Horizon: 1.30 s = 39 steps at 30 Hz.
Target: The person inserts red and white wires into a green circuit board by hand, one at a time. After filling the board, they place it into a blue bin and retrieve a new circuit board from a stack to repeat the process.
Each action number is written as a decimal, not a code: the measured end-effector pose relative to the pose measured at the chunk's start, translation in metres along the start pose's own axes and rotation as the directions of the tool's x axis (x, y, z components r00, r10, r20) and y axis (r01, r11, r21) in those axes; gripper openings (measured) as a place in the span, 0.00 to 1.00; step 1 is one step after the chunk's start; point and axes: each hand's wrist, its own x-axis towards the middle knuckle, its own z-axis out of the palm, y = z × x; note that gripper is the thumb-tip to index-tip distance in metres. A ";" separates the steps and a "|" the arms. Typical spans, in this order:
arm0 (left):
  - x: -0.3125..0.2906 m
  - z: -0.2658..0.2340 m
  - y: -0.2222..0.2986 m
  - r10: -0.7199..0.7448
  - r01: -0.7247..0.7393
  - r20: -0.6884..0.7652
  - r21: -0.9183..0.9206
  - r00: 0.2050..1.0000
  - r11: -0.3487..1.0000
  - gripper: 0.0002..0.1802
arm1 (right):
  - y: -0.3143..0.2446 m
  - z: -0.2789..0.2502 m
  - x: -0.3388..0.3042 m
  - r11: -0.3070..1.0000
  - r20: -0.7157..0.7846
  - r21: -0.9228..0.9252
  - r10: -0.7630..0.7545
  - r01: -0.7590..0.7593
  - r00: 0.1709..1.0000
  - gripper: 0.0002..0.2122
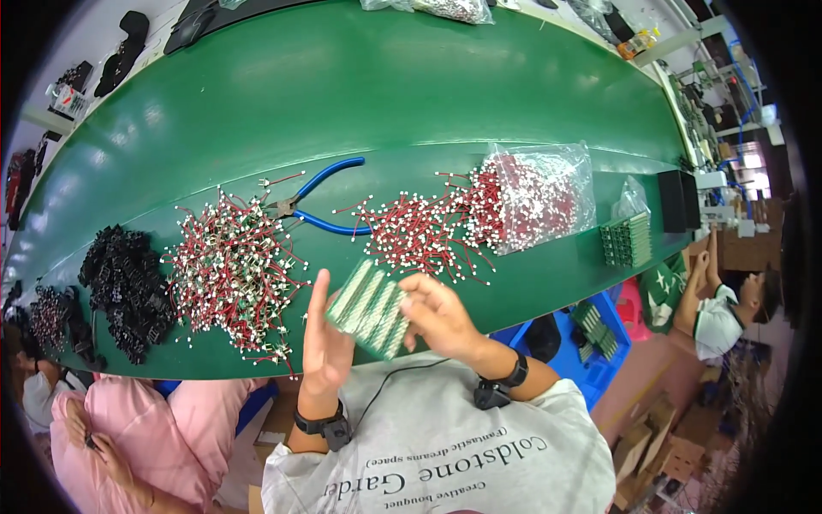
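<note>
Above the table's near edge, my right hand grips a green circuit board panel by its right side. Rows of pale strips cross the panel, which is tilted; whether it is one panel or several stacked cannot be made out. My left hand is at the panel's left edge, fingers stretched upward and not wrapped round it. Beyond my hands lies a heap of red wires with white connectors. A larger heap of red wires with small green boards spreads to the left. Blue-handled cutting pliers rest opened between these heaps.
A clear plastic bag of wired connectors lies to the right. Farther right stand stacked green boards and a black box. Black parts are heaped left. A blue bin sits below the edge. People sit on both sides.
</note>
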 end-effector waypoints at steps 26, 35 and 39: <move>0.007 0.000 0.010 0.048 -0.053 -0.217 -0.013 0.975 0.999 0.42 | -0.078 0.010 0.074 0.665 0.081 -0.525 -0.581 0.531 0.810 0.04; 0.026 0.019 0.009 0.082 -0.074 -0.137 0.062 0.987 0.995 0.37 | -0.073 0.017 0.045 0.667 0.162 -0.498 -0.557 0.555 0.815 0.06; 0.025 0.027 0.009 0.068 -0.051 -0.182 0.097 0.981 0.994 0.37 | -0.073 0.019 0.033 0.450 0.207 -0.711 -0.600 0.540 0.773 0.03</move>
